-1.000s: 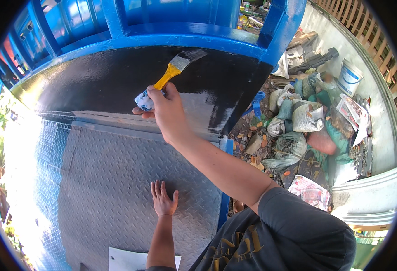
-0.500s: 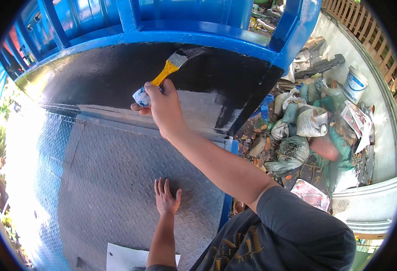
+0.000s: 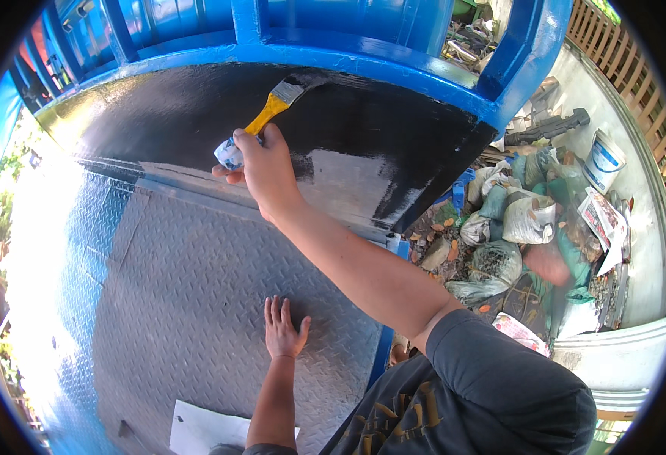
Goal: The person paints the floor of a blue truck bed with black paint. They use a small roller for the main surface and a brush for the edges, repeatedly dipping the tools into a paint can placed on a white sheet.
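My right hand (image 3: 263, 167) grips a paintbrush (image 3: 266, 114) with a yellow handle whose end is wrapped in white rag. Its bristles touch the top of a glossy black painted panel (image 3: 196, 129), just under a blue metal frame (image 3: 363, 61). A lighter unpainted-looking patch (image 3: 340, 182) shows on the panel to the right of my hand. My left hand (image 3: 284, 330) lies flat, fingers spread, on a grey checker-plate metal floor (image 3: 181, 288), holding nothing.
A white sheet of paper (image 3: 204, 428) lies on the checker plate near me. Off the plate's right edge sits a heap of bags and rubbish (image 3: 515, 227), a white bucket (image 3: 602, 161) and a wooden fence (image 3: 621, 53). Bright glare covers the plate's left side.
My right hand and the brush have shifted left along the top of the black panel. My left hand stays flat on the plate.
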